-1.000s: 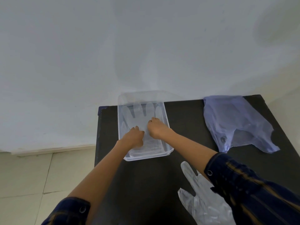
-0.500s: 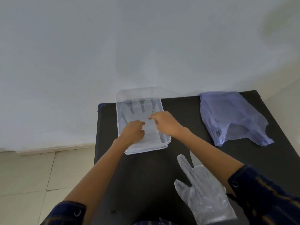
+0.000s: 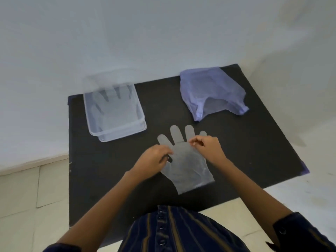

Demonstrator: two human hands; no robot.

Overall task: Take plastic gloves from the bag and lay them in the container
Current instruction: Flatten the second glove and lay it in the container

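A clear plastic glove lies flat on the black table, fingers pointing away from me. My left hand pinches its left edge near the thumb. My right hand pinches its right edge below the fingers. A clear plastic container stands at the table's back left, with another glove lying flat inside. The pale purple plastic bag lies crumpled at the back right, its opening towards me.
A white wall rises right behind the table. Tiled floor shows to the left and right of the table. My striped shirt fills the bottom middle of the view.
Both hands have left the container and come back towards me onto the loose glove. The view has tilted down, so more of the table shows.
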